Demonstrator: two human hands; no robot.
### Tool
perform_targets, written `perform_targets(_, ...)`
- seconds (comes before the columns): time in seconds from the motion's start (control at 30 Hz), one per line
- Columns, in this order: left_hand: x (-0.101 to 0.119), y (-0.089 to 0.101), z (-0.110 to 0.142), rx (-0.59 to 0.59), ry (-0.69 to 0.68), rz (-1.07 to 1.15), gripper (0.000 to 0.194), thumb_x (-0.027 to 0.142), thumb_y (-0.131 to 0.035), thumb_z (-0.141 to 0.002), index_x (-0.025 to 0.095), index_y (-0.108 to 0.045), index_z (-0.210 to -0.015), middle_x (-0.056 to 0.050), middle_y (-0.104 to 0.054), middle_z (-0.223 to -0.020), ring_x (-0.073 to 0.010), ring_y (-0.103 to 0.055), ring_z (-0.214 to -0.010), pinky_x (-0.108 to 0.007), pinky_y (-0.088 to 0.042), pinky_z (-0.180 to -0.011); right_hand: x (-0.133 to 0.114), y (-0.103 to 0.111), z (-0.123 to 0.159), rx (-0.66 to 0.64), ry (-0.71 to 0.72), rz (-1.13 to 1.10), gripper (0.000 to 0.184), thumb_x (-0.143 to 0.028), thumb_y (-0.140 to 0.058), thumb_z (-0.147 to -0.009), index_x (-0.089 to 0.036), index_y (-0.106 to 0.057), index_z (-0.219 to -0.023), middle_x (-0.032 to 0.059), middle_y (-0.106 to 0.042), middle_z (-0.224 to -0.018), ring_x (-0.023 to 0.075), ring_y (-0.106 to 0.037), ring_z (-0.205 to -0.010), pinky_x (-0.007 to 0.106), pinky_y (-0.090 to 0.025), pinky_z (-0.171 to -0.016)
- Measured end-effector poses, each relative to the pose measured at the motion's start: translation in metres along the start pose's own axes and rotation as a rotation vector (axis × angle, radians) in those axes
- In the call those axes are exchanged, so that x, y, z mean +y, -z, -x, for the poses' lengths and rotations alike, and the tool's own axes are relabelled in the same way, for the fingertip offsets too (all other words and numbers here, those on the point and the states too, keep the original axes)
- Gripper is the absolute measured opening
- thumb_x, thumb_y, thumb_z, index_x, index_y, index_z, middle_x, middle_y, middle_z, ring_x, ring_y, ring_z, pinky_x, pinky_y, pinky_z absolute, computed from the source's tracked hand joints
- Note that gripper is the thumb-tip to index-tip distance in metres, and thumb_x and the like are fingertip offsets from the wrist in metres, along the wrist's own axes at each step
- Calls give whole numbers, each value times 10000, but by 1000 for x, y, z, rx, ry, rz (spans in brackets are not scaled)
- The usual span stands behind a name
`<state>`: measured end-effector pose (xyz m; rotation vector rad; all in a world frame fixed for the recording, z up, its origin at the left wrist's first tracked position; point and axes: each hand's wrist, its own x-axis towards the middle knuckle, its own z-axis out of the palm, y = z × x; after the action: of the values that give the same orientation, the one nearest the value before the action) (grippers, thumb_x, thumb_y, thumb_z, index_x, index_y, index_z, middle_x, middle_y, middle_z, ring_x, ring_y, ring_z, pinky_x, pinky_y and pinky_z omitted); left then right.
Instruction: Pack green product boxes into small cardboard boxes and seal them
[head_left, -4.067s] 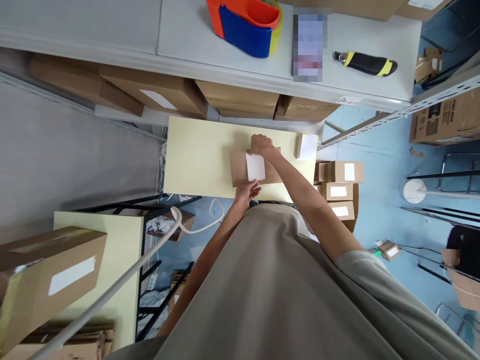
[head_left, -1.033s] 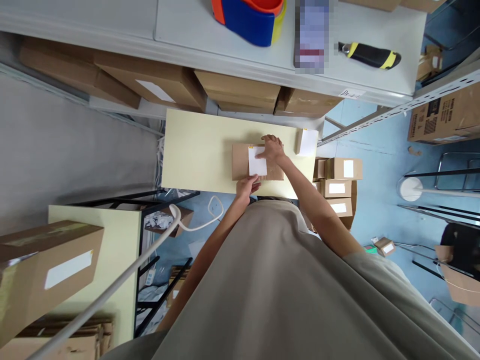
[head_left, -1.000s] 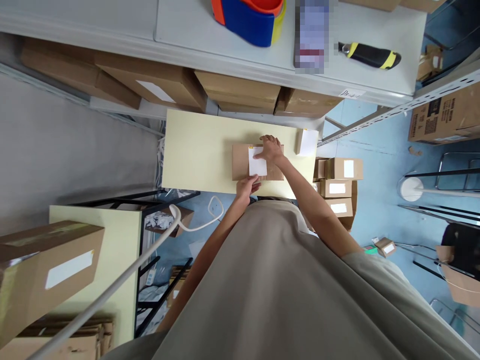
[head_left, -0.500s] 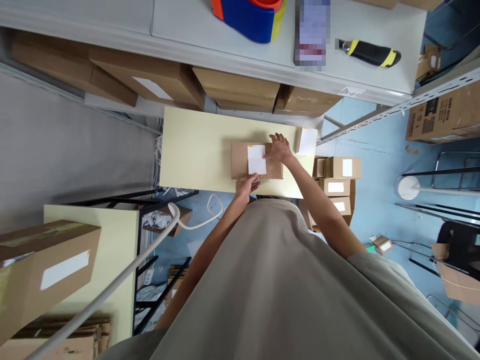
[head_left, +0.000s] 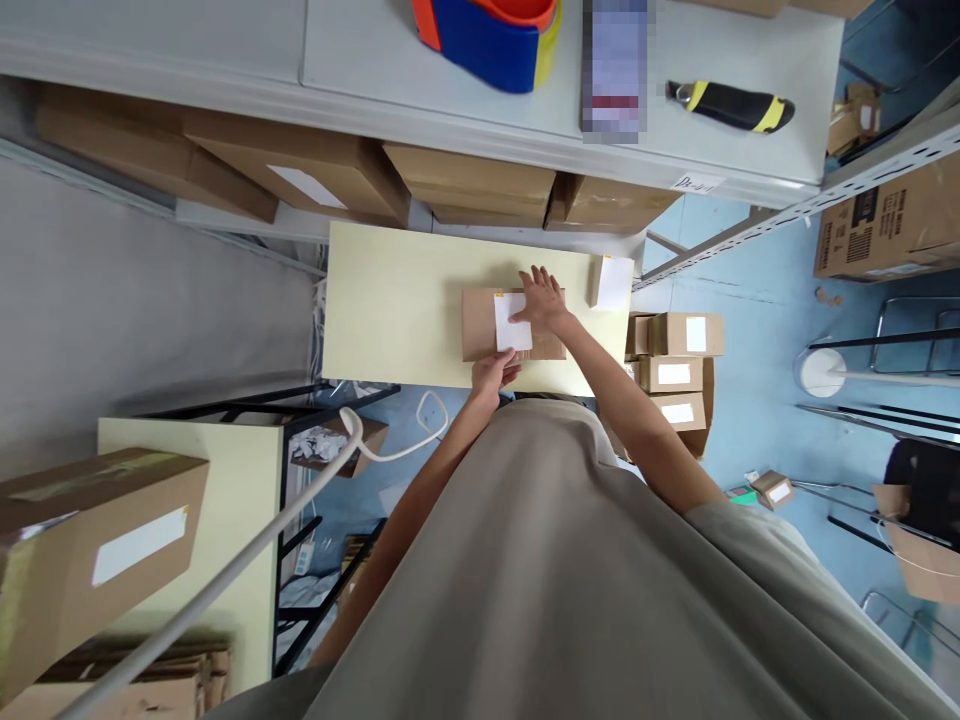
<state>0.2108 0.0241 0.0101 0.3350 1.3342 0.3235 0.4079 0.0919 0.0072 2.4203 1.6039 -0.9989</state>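
A small brown cardboard box (head_left: 478, 325) lies on the pale yellow table (head_left: 390, 300) in front of me. On its top is a white label (head_left: 508, 330) with a small yellow mark at the far edge. My right hand (head_left: 541, 300) lies over the label's right side and the box top, fingers spread toward the far edge, thumb across the label. At the near side, my left hand (head_left: 491, 372) grips the box's edge, its thumb on top by the label's lower end and its fingers along the front. A stack of white labels (head_left: 615, 283) stands at the table's right end.
Above the table, a grey shelf (head_left: 360, 60) bears a blue and orange tape dispenser (head_left: 491, 45), a blurred-out phone-shaped item (head_left: 616, 68) and a utility knife (head_left: 735, 105). Labelled boxes (head_left: 675, 375) are stacked at right. A white curved tube (head_left: 247, 560) crosses the lower left.
My right hand, closed at the box's far edge some seconds ago, is now spread on top. Over the last half second it has slid left onto the label. My left hand stays at the near edge.
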Motion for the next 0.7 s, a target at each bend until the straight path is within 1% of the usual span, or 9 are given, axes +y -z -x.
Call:
perform_targets(0.1,0,1,0,-14,-7,1,249,318,-966,-821,175,-797,-935,-94,-831,-1012,-169,-797,-791,-288,-609,-793,23,8,8,12,-36,-6,1272,-471,-1035,-697,-179,-341,-1722,256,-202,-1839,426,-80,-1744,630,-86,-1402)
perform_targets(0.2,0,1,-1,-9,-4,1,238,313,-959,-829,173,-803,-939,-96,-836,-1025,-165,-796,-793,-276,-605,-776,30,11,11,14,-41,-14,1260,-492,-1023,-713,-185,-339,-1725,250,-214,-1838,430,-94,-1741,641,-106,-1399)
perform_targets(0.27,0,0,-2,-6,2,1,218,302,-947,-841,171,-804,-941,-96,-841,-1039,-156,-791,-780,-268,-604,-759,23,8,9,8,-32,-7,1269,-482,-1031,-707,-176,-340,-1726,252,-211,-1839,425,-93,-1742,623,-98,-1404)
perform_targets(0.37,0,0,-2,-8,5,3,192,287,-929,-857,171,-803,-944,-93,-843,-1043,-147,-783,-767,-258,-598,-746,2,-3,1,7,-6,-2,1283,-519,-1039,-696,-181,-348,-1722,249,-216,-1838,417,-93,-1743,613,-77,-1406)
perform_targets(0.47,0,0,-2,0,0,5,180,282,-923,-861,175,-799,-937,-92,-842,-1046,-151,-790,-794,-253,-593,-755,-19,-15,-6,16,22,7,1285,-542,-1043,-684,-199,-361,-1718,240,-219,-1839,414,-102,-1742,625,-71,-1402)
perform_targets(0.53,0,0,-2,-1,-2,1,201,296,-933,-850,178,-795,-934,-94,-841,-1045,-163,-799,-818,-261,-601,-769,-27,-19,-8,16,33,22,1303,-539,-1053,-668,-185,-367,-1717,247,-200,-1843,412,-89,-1744,610,-60,-1406)
perform_targets(0.6,0,1,-2,-9,-1,-11,243,326,-950,-831,182,-797,-954,-95,-840,-1030,-183,-809,-847,-279,-616,-789,-26,-19,-8,5,32,26,1331,-554,-1057,-656,-161,-362,-1721,259,-170,-1847,414,-64,-1746,593,-48,-1410)
perform_targets(0.7,0,1,-1,-25,-2,-16,283,354,-959,-821,183,-805,-986,-97,-842,-1004,-198,-813,-867,-290,-626,-804,-8,-11,-1,-15,7,18,1365,-586,-1048,-652,-152,-338,-1734,265,-153,-1849,428,-43,-1745,602,-42,-1407)
